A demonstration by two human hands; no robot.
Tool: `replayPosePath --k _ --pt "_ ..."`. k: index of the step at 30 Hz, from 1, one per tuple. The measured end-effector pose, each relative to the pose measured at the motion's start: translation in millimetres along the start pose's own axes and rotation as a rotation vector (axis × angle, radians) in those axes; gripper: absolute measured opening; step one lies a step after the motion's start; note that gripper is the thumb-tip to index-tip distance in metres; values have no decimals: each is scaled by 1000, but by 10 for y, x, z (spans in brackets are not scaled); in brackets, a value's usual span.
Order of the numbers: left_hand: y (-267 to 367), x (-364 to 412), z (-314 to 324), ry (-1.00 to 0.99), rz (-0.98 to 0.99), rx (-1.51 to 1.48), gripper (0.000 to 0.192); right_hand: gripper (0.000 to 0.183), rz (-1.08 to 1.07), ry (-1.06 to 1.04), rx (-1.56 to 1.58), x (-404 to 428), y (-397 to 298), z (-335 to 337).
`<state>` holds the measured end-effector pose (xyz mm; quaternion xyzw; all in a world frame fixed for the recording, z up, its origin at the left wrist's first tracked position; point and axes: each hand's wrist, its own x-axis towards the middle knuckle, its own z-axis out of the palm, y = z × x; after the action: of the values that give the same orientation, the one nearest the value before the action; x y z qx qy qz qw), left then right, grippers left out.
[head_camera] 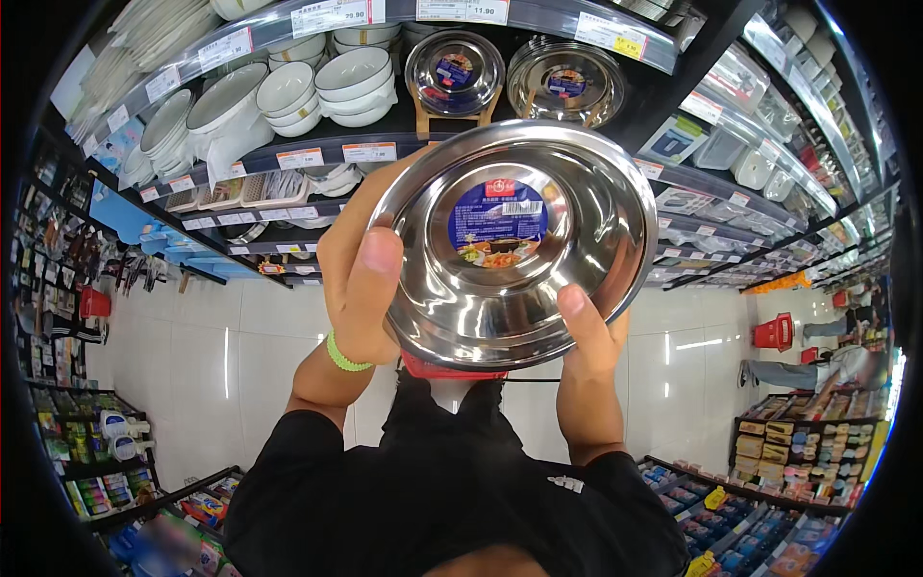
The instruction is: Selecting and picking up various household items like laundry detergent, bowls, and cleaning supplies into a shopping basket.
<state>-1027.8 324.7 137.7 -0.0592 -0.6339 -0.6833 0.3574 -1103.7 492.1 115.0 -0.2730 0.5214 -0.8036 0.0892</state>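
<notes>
A shiny stainless steel basin (497,310), tilted with its inside towards me, is held up between both hands. On its flat bottom sits a round blue and red label (499,220) bearing writing, a barcode and a picture of food. My left hand (364,267) grips the rim at the left, thumb over the edge and fingers hidden behind. At the lower right, my right hand (593,328) clasps the rim with its thumb inside; the other fingers are mostly hidden. Below the basin, part of a red plastic basket (451,369) shows.
More steel basins (566,79) stand on wooden stands on the shelf ahead, beside stacked white bowls (355,83). Shelves with price tags (369,152) curve around both sides. Another person (807,375) is in the right aisle near a red basket (774,332), on the tiled floor (195,360).
</notes>
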Motion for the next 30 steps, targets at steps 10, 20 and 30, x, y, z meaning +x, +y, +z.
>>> replayPosePath --k 10,20,30 --pt "56 -13 -15 6 33 16 68 89 -38 -38 18 5 -48 57" --pt "26 -22 -118 -87 182 -95 51 86 -8 28 -43 -54 -108 210" --pt "157 13 -256 -104 220 11 47 92 -118 95 -205 -106 36 241"
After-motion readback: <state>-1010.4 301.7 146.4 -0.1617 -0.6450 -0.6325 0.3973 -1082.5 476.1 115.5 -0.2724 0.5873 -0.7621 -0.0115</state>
